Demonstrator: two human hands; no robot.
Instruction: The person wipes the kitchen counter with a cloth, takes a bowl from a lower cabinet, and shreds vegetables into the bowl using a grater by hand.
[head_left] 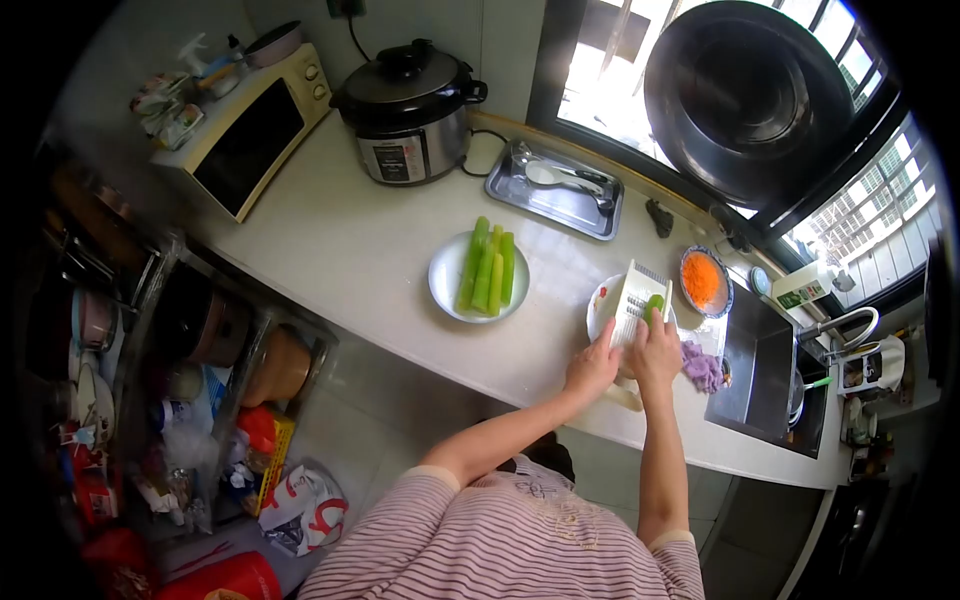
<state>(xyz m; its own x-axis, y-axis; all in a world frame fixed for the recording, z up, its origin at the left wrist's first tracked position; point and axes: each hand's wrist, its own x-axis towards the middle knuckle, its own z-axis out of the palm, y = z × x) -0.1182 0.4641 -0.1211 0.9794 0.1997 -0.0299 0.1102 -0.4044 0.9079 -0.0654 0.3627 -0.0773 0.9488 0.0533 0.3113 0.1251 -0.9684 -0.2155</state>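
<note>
A white grater rests tilted across a white bowl with a patterned inner side. My left hand is closed at the grater's lower left edge. In my right hand is a green vegetable piece, pressed against the grater's face. Further left, several pale green vegetable stalks lie side by side on a white plate. Behind the right hand stands a bowl of shredded orange vegetable. What lies inside the bowl under the grater is mostly hidden.
A purple cloth lies beside the sink. At the back are a metal tray with utensils and an electric pressure cooker. The microwave stands far left. A large dark wok or basin hangs at the window.
</note>
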